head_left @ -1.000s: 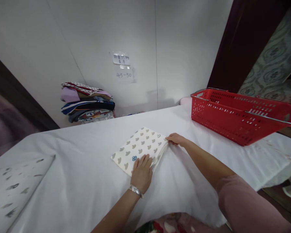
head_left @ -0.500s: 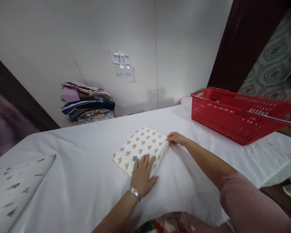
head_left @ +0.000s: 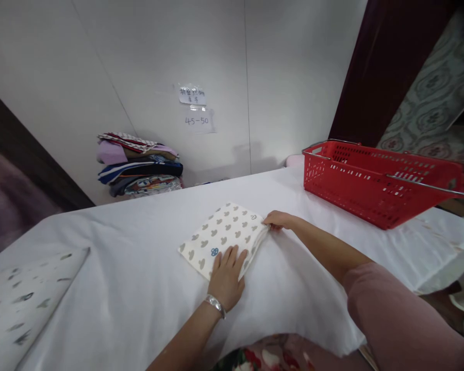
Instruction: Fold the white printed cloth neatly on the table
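Note:
A folded white cloth (head_left: pixel 224 232) printed with grey mushroom shapes and one blue figure lies at the middle of the white-covered table. My left hand (head_left: pixel 227 275), a silver bracelet at its wrist, rests flat on the cloth's near edge with fingers stretched out. At the right corner my right hand (head_left: pixel 277 220) pinches the layered edge between thumb and fingers. Some of its fingertips are hidden beneath the hand. Whether the cloth is a garment or a plain sheet cannot be made out.
Another folded white cloth (head_left: pixel 27 304) with dark leaf-like prints lies at the left. A red plastic basket (head_left: pixel 344 190) with metal handles stands at the right back. Stacked folded clothes (head_left: pixel 139 167) sit by the wall, below paper signs (head_left: pixel 196 121).
My right hand has shifted slightly left with the pinched corner, and the layers there have parted a little. My left thumb has drawn in beside the fingers.

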A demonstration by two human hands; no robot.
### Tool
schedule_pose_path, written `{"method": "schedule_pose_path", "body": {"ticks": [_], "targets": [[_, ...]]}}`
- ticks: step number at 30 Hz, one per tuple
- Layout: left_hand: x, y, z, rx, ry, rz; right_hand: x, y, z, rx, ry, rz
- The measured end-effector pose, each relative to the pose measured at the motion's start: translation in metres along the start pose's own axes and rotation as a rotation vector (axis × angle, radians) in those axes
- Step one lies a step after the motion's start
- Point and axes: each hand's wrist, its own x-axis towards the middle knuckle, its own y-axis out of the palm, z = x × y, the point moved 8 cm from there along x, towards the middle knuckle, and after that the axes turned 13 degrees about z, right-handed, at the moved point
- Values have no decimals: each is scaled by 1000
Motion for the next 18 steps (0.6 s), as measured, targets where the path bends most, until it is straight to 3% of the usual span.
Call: {"method": "schedule_pose_path", "body": {"ticks": [10, 18], "targets": [[0, 5, 4, 10, 12, -1, -6, 10, 7, 126, -76, 91], [0, 4, 2, 31, 49, 19, -6, 1, -9, 266, -169, 6]]}}
